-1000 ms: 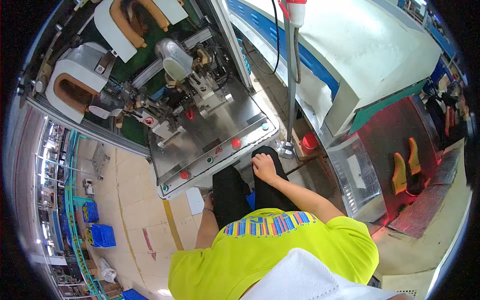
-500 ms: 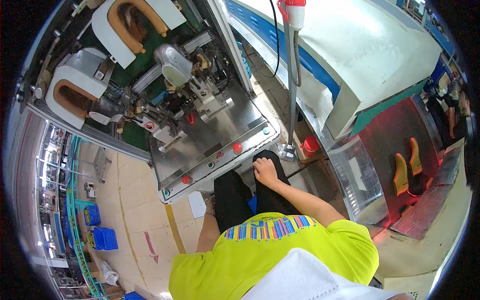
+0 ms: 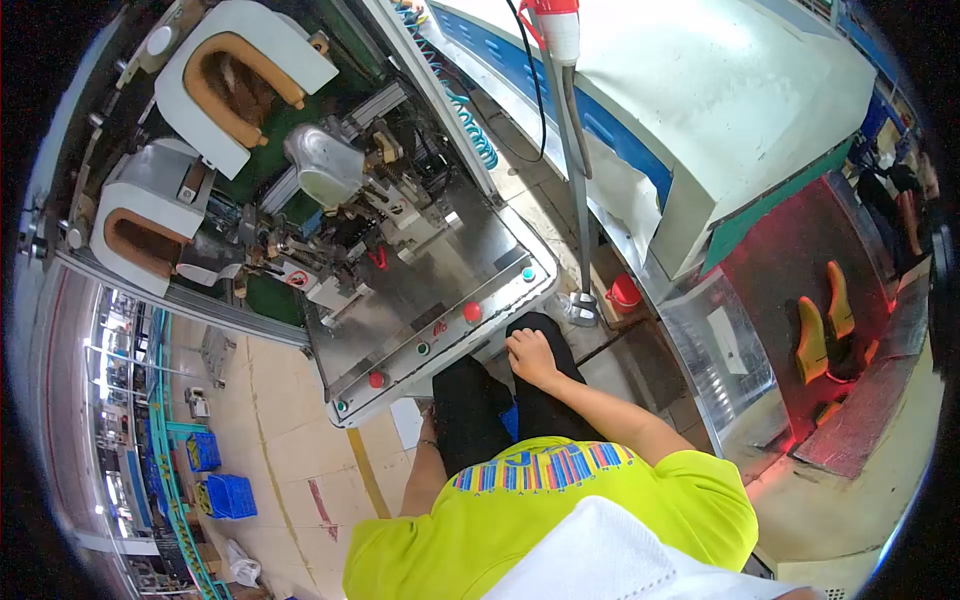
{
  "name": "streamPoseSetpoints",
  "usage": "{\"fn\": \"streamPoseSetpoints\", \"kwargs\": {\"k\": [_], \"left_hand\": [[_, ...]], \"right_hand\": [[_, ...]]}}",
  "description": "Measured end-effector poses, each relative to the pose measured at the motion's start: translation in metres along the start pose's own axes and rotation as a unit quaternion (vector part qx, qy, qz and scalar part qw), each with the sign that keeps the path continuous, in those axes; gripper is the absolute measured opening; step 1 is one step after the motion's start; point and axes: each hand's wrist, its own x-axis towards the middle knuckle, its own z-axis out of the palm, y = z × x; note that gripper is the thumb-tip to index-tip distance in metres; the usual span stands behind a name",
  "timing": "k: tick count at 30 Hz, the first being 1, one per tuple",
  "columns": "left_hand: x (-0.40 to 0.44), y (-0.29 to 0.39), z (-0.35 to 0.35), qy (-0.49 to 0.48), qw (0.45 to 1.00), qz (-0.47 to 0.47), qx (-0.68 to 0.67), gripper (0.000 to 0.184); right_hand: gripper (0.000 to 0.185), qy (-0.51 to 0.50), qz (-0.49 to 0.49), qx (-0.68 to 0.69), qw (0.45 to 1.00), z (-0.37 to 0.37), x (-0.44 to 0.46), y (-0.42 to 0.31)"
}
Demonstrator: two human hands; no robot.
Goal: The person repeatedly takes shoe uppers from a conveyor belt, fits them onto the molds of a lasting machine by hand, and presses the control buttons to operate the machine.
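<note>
My right hand point(image 3: 531, 357) lies on my right knee, its fingers stretched over the black trouser fabric, holding nothing. My left hand point(image 3: 427, 420) hangs down beside my left thigh and is mostly hidden, so its fingers do not show. In front of my knees stands a machine with a metal table point(image 3: 440, 262) and green and red push buttons, among them a red button point(image 3: 472, 312) close to my right hand. On that machine sit a rounded metal form point(image 3: 325, 168) and two U-shaped brown pads, the upper pad point(image 3: 205, 75) being the larger.
To the right, two yellow boot-shaped pieces point(image 3: 811, 340) stand on a belt under red light. A large white housing point(image 3: 720, 100) lies beyond a grey post point(image 3: 582, 230). A red bucket point(image 3: 624, 292) stands on the floor; blue crates point(image 3: 230, 497) are at left.
The view has shifted slightly, so the machine sits a little further left and the floor items lower. My right hand stays on my knee and my left hand stays beside my thigh.
</note>
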Motion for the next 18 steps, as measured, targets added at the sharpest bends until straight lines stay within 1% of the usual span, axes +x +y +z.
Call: {"fn": "streamPoseSetpoints", "kwargs": {"k": [18], "left_hand": [[-0.009,0.004,0.018,0.028,0.999,-0.007,-0.014,0.052]], "right_hand": [[0.013,-0.023,0.016,-0.011,1.0,0.0,0.0,0.002]]}}
